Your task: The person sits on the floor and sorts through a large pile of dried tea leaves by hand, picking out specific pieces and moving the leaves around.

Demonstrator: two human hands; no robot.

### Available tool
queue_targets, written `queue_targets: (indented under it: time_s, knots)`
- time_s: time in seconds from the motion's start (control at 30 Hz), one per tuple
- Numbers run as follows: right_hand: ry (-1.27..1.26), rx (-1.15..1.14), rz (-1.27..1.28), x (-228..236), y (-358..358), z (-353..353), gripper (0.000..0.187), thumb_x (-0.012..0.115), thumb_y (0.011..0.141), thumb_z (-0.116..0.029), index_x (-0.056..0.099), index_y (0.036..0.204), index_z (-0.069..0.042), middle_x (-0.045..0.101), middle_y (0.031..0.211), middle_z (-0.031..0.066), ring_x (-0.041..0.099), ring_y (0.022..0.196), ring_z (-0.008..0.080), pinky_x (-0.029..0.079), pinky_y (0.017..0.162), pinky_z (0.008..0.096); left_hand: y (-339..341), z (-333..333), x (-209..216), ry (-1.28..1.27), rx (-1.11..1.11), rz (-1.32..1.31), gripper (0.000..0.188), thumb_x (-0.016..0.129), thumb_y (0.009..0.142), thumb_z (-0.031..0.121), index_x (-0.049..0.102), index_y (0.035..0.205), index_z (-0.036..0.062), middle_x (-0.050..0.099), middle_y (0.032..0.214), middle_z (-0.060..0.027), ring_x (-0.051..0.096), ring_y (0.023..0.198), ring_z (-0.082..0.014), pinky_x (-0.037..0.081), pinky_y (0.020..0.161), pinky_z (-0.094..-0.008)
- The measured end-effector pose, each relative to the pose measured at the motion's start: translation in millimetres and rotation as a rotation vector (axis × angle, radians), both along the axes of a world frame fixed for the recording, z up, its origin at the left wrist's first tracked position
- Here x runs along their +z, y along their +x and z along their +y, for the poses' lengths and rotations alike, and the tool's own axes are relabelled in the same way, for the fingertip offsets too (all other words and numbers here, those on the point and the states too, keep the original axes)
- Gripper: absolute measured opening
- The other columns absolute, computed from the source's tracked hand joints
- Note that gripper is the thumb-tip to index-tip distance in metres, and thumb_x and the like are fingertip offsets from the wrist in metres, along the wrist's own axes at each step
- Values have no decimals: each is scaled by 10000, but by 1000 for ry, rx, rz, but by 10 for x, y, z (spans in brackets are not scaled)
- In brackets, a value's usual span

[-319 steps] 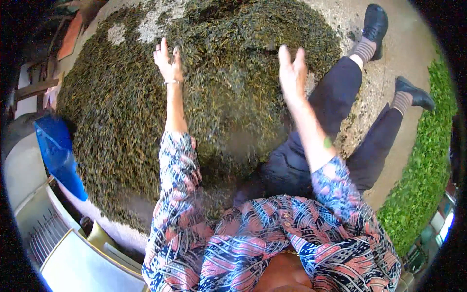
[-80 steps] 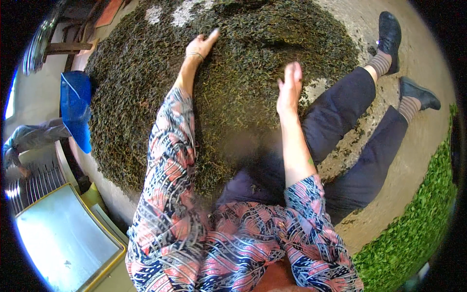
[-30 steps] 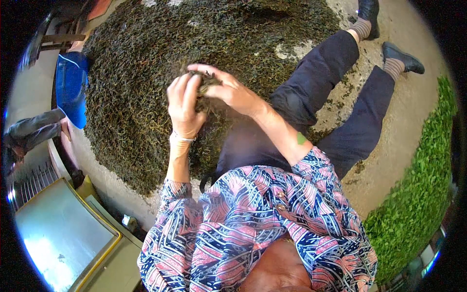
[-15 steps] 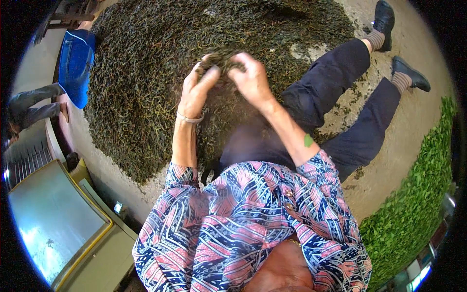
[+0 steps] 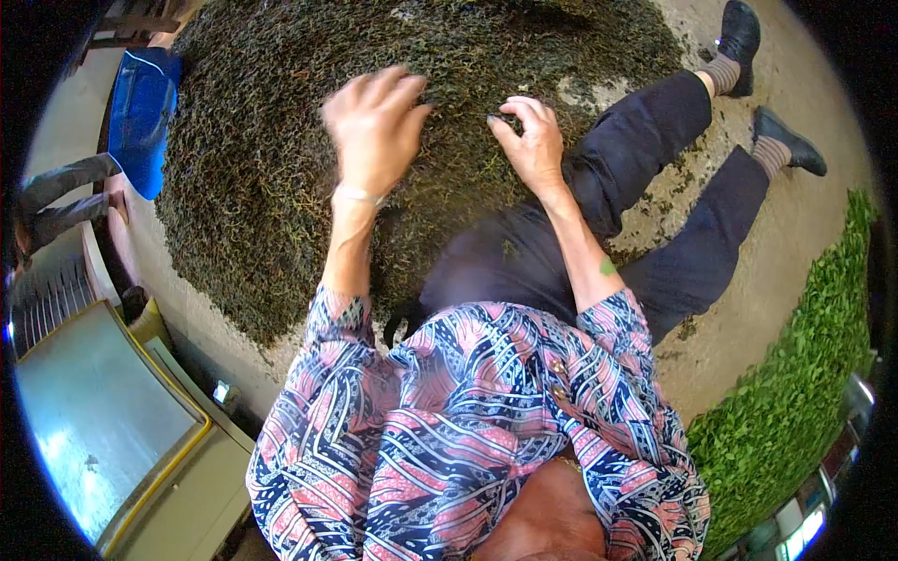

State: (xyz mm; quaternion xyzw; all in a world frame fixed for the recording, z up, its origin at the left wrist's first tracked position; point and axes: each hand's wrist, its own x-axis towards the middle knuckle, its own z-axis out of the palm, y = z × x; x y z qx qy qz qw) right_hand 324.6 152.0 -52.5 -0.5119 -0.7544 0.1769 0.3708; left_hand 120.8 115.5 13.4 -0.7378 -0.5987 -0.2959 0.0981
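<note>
The left hand [image 5: 379, 126] and right hand [image 5: 533, 151] have drawn apart; the left is released, fingers spread, the right curled, whether around anything I cannot tell. The dark leaf heap [image 5: 253, 187] lies beneath both, left of the legs [image 5: 647, 150].

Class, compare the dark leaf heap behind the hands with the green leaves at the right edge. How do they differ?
Colour: the dark leaf heap is brownish-olive; the green leaves are bright green. Shape: the heap's pieces look thin and twisted, the green leaves broader and flatter. Place: the heap fills the upper middle; the green leaves follow the right rim. Shared: both are masses of many small pieces.
</note>
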Motion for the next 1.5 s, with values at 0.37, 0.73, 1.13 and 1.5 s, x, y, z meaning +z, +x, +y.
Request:
queue_targets:
  time_s: [0.37, 0.73, 1.13, 1.5]
  knots:
    - [-68, 35, 352, -79, 63, 69, 171, 635, 720, -116, 612, 863, -25, 627, 903, 104, 600, 831, 221, 457, 750, 297, -606, 84, -145, -233, 206, -284, 244, 659, 745, 171, 631, 941, 28, 647, 761, -109, 613, 658, -202, 487, 642, -281]
    - [304, 346, -251, 220, -394, -263, 517, 674, 702, -309, 509, 1126, -64, 389, 1288, 148, 341, 1171, 347, 334, 955, 454, -809, -454, -84, 27, 354, -1154, 222, 752, 685, 201, 598, 646, 46, 500, 586, 67, 376, 500, -16, 280, 457, -163]
    - [22, 307, -493, 146, -540, 148, 548, 487, 825, -468, 338, 1309, -258, 247, 1377, 191, 190, 1273, 390, 172, 991, 585, -618, -692, -103, -35, 299, -1381, 144, 632, 775, 66, 633, 909, 14, 598, 730, -18, 525, 574, -67, 410, 530, -182]
    - [152, 427, -491, 184, -252, -180, 527, 629, 747, -367, 459, 1209, -181, 355, 1277, 218, 284, 1184, 440, 280, 961, 517, 75, -399, -271, -207, 124, 235, 330, 581, 753, 234, 581, 1081, 200, 473, 1245, -3, 361, 1191, -261, 268, 940, -531]
